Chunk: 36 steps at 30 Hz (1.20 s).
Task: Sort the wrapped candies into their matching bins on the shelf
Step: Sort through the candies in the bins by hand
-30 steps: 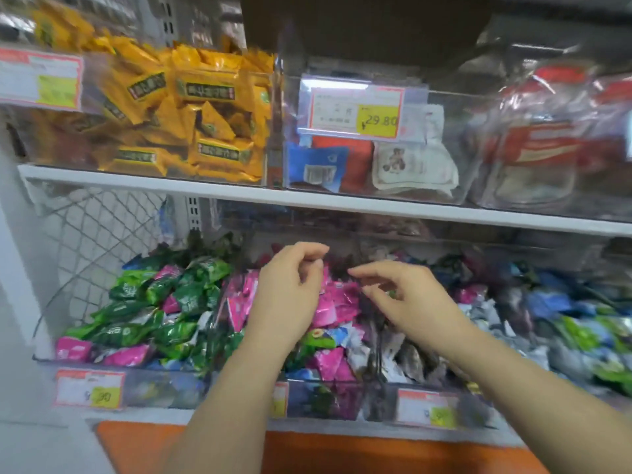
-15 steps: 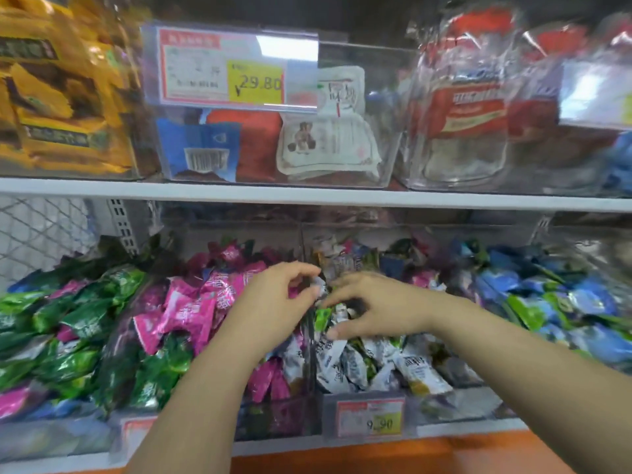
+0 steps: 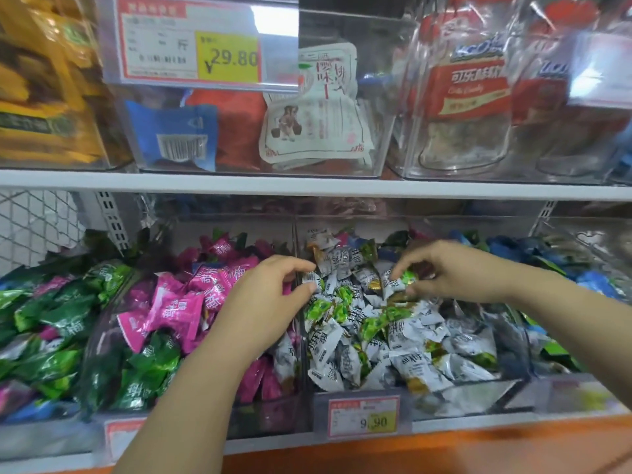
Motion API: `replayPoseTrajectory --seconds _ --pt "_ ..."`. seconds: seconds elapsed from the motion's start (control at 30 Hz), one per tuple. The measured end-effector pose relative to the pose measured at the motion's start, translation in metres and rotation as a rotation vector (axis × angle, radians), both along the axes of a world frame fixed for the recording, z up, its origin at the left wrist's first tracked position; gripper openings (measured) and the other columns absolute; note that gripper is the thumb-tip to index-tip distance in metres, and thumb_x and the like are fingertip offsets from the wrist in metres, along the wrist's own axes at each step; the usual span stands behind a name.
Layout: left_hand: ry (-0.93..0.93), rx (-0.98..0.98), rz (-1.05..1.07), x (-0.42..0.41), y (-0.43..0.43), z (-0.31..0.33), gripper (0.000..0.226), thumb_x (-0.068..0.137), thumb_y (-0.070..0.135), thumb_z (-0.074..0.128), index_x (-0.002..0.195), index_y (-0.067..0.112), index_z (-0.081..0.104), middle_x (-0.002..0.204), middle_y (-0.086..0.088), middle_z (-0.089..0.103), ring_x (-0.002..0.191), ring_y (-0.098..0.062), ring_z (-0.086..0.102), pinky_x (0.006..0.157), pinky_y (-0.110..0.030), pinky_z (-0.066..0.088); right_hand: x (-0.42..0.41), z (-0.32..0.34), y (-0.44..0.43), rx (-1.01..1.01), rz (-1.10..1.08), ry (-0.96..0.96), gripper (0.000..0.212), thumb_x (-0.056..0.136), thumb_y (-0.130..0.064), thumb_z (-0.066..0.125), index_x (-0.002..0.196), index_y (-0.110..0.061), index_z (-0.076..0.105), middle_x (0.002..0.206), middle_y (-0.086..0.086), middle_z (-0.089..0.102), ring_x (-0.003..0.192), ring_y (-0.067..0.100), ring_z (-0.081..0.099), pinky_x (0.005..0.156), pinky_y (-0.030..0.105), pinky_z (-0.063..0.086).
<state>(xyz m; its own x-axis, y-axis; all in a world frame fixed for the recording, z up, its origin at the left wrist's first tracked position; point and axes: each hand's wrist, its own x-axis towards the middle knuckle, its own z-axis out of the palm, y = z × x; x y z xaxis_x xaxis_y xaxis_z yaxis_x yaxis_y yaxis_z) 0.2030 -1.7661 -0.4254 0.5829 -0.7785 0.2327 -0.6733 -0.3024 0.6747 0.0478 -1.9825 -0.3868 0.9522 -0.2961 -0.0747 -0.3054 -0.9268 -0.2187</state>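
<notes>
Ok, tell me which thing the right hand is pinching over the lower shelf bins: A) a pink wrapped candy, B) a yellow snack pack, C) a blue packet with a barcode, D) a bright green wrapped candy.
D: the right hand pinches a bright green wrapped candy between thumb and fingertips, above the clear plastic bin of white wrapped candies; the left hand pinches a single white wrapped candy.

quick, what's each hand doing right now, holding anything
Left hand: pinches a white-wrapped candy between thumb and forefinger.
Right hand: pinches a green-wrapped candy at its fingertips.
</notes>
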Motion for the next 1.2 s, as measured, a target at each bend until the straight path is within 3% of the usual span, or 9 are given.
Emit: replayPoseTrajectory --seconds 0.13,0.27,0.4,0.53,0.63,0.77,1.03,1.13,1.2 --pt "0.004 0.01 -0.015 0.0 0.001 0.0 0.027 0.092 0.033 0.057 0.119 0.037 0.059 0.126 0.018 0.054 0.109 -0.001 0.051 0.097 -0.025 0.042 -0.006 0.003 -0.005 -0.017 -0.057 -0.016 0.024 0.091 -0.029 0.061 0.113 -0.035 0.058 0.104 -0.019 0.057 0.08 -0.007 0.057 0.071 0.005 0.041" --pt "0.029 0.008 -0.042 0.003 0.003 -0.001 0.028 0.093 0.031 0.057 0.12 0.037 0.059 0.127 0.018 0.054 0.107 0.002 0.049 0.094 -0.02 0.038 -0.004 0.003 -0.015 -0.075 -0.168 -0.056 0.025 0.094 -0.031 0.055 0.118 -0.032 0.058 0.113 -0.003 0.061 0.091 0.013 0.057 0.076 0.019 0.046" --pt "0.042 0.005 -0.054 0.003 0.004 -0.001 0.029 0.092 0.03 0.057 0.12 0.037 0.059 0.126 0.018 0.055 0.106 0.004 0.048 0.092 -0.017 0.035 0.0 -0.001 -0.017 -0.179 -0.192 -0.119 0.027 0.095 -0.023 0.053 0.121 -0.025 0.062 0.114 -0.002 0.061 0.077 0.003 0.045 0.059 0.001 0.033" --pt "0.053 0.012 -0.048 0.002 0.005 0.0 0.029 0.093 0.03 0.056 0.122 0.037 0.058 0.123 0.017 0.055 0.096 0.004 0.05 0.09 -0.019 0.04 0.017 -0.001 0.016 -0.113 -0.157 -0.182 0.033 0.095 -0.031 0.052 0.127 -0.03 0.055 0.124 -0.004 0.059 0.096 0.009 0.06 0.085 0.017 0.046" --pt "0.056 0.011 -0.033 0.002 0.004 0.001 0.029 0.093 0.031 0.056 0.121 0.037 0.057 0.113 0.018 0.054 0.067 0.005 0.045 0.08 -0.022 0.043 0.045 -0.009 0.046 -0.002 0.036 -0.115 0.046 0.093 -0.039 0.054 0.137 -0.029 0.046 0.14 -0.007 0.049 0.126 0.01 0.048 0.106 0.026 0.036" --pt "0.056 -0.012 -0.034 0.003 0.005 0.0 0.028 0.092 0.029 0.058 0.119 0.037 0.059 0.115 0.019 0.056 0.086 0.004 0.052 0.078 -0.016 0.04 0.082 -0.023 0.062 0.058 0.119 -0.009 0.067 0.089 -0.043 0.059 0.145 -0.02 0.033 0.149 0.0 0.039 0.132 0.017 0.041 0.105 0.026 0.033" --pt "0.073 -0.01 -0.05 0.005 0.007 0.0 0.029 0.093 0.027 0.057 0.12 0.038 0.058 0.113 0.022 0.054 0.091 0.008 0.051 0.08 -0.011 0.041 0.074 -0.018 0.048 0.059 0.077 0.121 0.038 0.084 -0.039 0.066 0.115 -0.019 0.059 0.114 -0.001 0.059 0.093 0.014 0.054 0.079 0.026 0.044" --pt "0.068 -0.012 -0.049 0.006 0.007 -0.001 0.028 0.093 0.028 0.057 0.119 0.039 0.058 0.109 0.024 0.052 0.093 0.008 0.05 0.077 -0.007 0.038 0.054 -0.017 0.031 0.052 0.03 0.125 0.025 0.086 -0.031 0.066 0.107 -0.016 0.063 0.111 -0.002 0.064 0.095 0.013 0.059 0.087 0.026 0.046" --pt "0.057 -0.017 -0.049 0.006 0.007 -0.002 0.027 0.094 0.027 0.056 0.118 0.04 0.058 0.108 0.025 0.051 0.093 0.009 0.049 0.073 -0.004 0.036 0.039 -0.013 0.024 0.037 0.006 0.118 0.025 0.087 -0.026 0.066 0.11 -0.017 0.064 0.106 -0.007 0.065 0.083 -0.001 0.057 0.077 0.012 0.044"
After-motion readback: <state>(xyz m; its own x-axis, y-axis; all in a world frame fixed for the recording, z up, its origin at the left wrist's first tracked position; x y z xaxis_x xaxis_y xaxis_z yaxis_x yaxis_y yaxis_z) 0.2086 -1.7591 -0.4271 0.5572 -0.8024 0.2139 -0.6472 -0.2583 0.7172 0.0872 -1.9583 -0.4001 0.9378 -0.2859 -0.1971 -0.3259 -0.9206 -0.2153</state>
